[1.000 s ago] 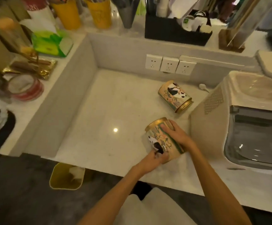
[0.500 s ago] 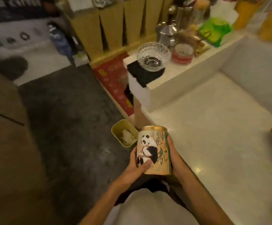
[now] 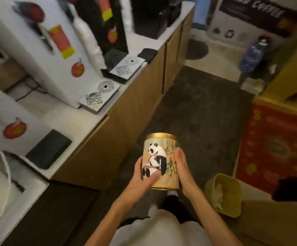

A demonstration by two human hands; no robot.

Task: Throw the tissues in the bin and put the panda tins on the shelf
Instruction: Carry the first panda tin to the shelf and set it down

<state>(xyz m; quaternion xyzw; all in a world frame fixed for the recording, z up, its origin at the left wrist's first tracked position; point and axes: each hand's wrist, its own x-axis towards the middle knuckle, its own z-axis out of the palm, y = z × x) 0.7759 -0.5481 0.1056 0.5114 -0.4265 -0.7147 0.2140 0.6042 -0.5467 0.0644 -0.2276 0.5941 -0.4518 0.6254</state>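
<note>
A gold panda tin (image 3: 162, 157) stands upright between both my hands, held above the dark floor. My left hand (image 3: 142, 176) wraps its left side, with the thumb across the panda picture. My right hand (image 3: 183, 173) presses flat against its right side. The small yellow-green bin (image 3: 233, 196) sits on the floor at the lower right, with white tissue (image 3: 218, 194) inside it. The second panda tin is out of view.
A white-topped counter with wooden fronts (image 3: 131, 107) runs along the left, carrying white dispenser machines (image 3: 43, 55), metal drip trays (image 3: 99, 95) and a black pad (image 3: 49, 151). A red carton (image 3: 275, 144) and cardboard boxes stand at the right. Dark carpet (image 3: 201, 107) lies between.
The view has swung left from the marble worktop to the opposite counter. The tin stays in both hands and now stands upright; the bin has shifted from my left to my right.
</note>
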